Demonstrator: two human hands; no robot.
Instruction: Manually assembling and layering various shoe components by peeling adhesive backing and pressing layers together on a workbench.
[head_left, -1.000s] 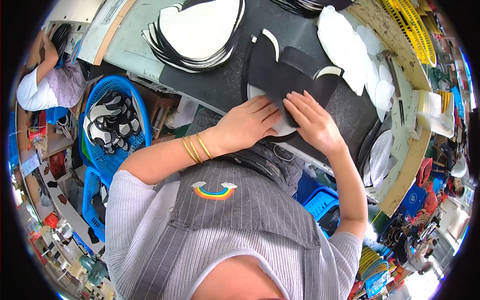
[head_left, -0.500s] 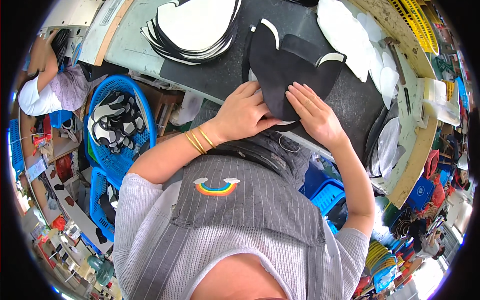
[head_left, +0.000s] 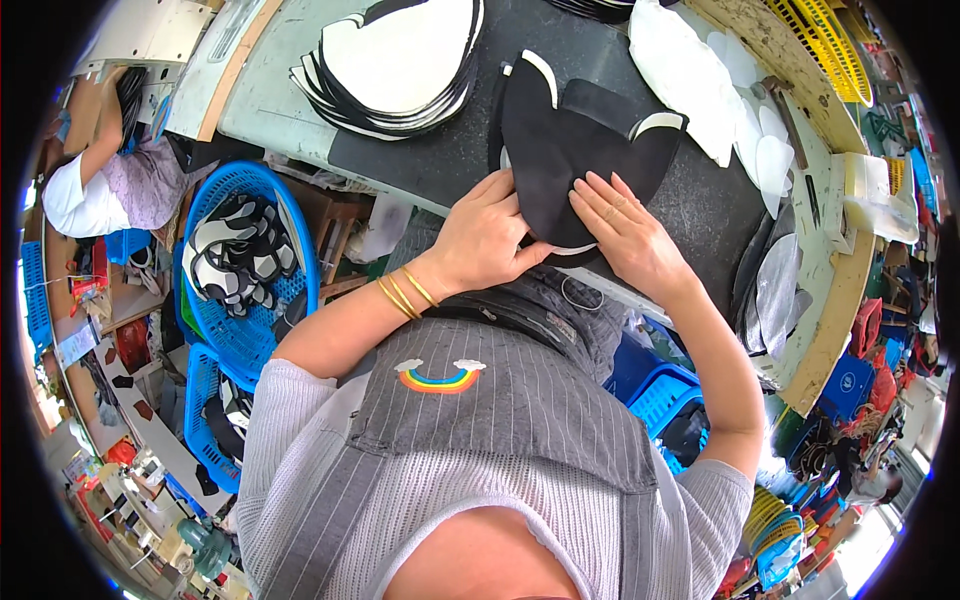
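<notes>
At the upper centre of the frame, a black piece (head_left: 575, 140) was laid flat, broad and two-pointed above, narrowing to a rounded lower end, with white curved strips (head_left: 541, 76) shown at its upper corners. Its left edge was met by the bent fingers of the left hand (head_left: 484, 236); whether it was pinched could not be told. The right hand (head_left: 628, 234) was pressed flat on it, fingers close together. Dark mat (head_left: 715, 205) was exposed towards white sheets (head_left: 684, 85) at upper right and a layered stack (head_left: 398, 65) at upper left; the table's front edge (head_left: 388, 191) was passed just below.
</notes>
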